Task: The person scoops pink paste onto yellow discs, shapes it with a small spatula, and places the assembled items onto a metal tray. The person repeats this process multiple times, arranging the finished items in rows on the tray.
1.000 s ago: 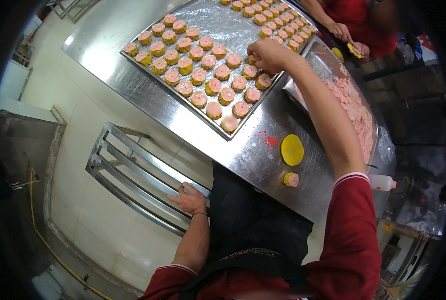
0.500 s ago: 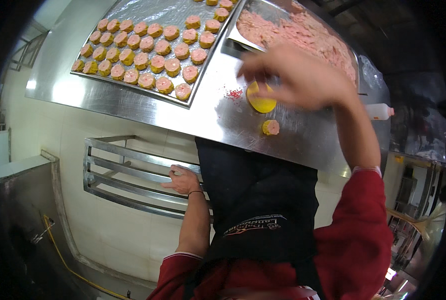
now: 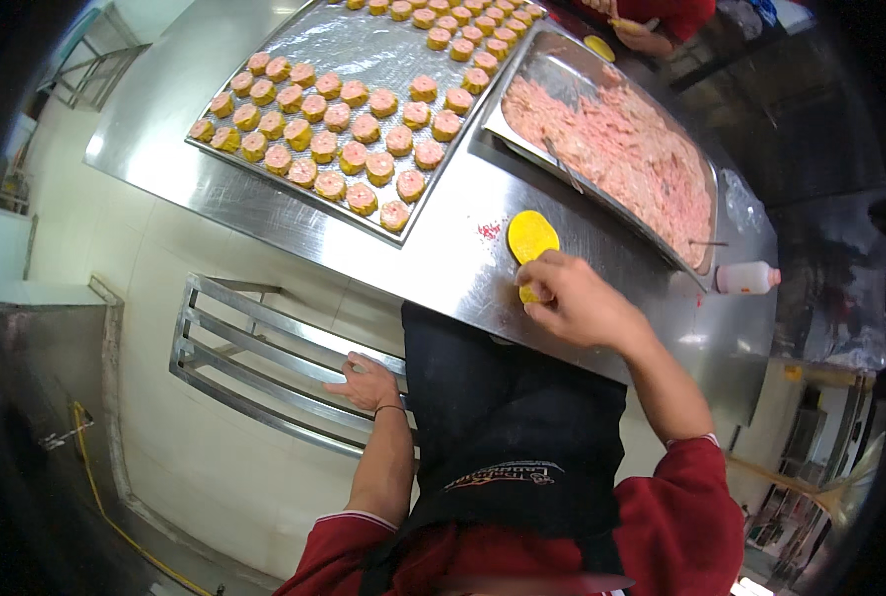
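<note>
On the steel table, my right hand point(image 3: 584, 303) curls over a small yellow-wrapped dumpling point(image 3: 527, 294), its fingers drawn together. The hand covers most of the dumpling, and what the fingertips hold, if anything, is hidden. Just beyond lies a round stack of yellow wrappers point(image 3: 533, 236), with a scatter of tiny red bits point(image 3: 489, 230) to its left. Below the table edge, my left hand point(image 3: 369, 383) rests against a rail of a metal rack point(image 3: 264, 343), fingers apart and holding nothing.
A foil-lined tray point(image 3: 304, 194) bears rows of meat-topped dumplings at the far left. Right of it, a deep steel pan point(image 3: 602, 214) holds pink minced filling point(image 3: 622, 149) and a metal utensil point(image 3: 563, 167). A white bottle point(image 3: 748, 278) lies at right. Another person's hands point(image 3: 644, 38) work at the back.
My right hand has come from over the wrappers back toward me, onto the dumpling. The view has shifted, showing more of the tray and the other person. My left hand stays at the rack.
</note>
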Demonstrator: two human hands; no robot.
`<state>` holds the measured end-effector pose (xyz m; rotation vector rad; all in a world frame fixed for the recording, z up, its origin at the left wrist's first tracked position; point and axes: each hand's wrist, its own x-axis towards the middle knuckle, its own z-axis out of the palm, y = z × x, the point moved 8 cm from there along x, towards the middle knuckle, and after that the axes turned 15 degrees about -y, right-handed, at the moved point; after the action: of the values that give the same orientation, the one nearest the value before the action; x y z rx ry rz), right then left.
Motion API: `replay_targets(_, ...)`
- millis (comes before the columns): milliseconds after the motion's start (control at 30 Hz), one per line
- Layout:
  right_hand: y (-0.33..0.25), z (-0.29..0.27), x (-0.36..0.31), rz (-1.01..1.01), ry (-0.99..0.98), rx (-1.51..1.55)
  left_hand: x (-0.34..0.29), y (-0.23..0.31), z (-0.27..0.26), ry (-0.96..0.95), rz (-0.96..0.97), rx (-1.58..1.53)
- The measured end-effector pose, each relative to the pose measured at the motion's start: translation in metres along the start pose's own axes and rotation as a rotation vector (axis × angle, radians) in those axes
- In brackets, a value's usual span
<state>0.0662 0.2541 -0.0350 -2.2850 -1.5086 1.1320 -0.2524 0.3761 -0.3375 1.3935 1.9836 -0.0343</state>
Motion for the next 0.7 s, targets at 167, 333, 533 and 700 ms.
replay_targets(167, -0.038, -0.111, 0.044, -0.312, 0.234, -0.121, -0.001, 0.001, -0.001, -0.030, -0.025, 0.004)
replay_targets(333, -0.025, -0.194, 0.166, -0.218, 0.247, -0.406, -0.005, 0.004, -0.005, 0.024, -0.006, -0.010)
replay_targets(533, 0.013, -0.205, 0.280, 0.024, 0.148, -0.564, -0.005, 0.005, -0.007, 0.018, -0.029, 0.007)
replay_targets(700, 0.039, -0.190, 0.309, 0.176, 0.005, -0.611, -0.006, 0.005, -0.006, 0.012, -0.033, -0.001)
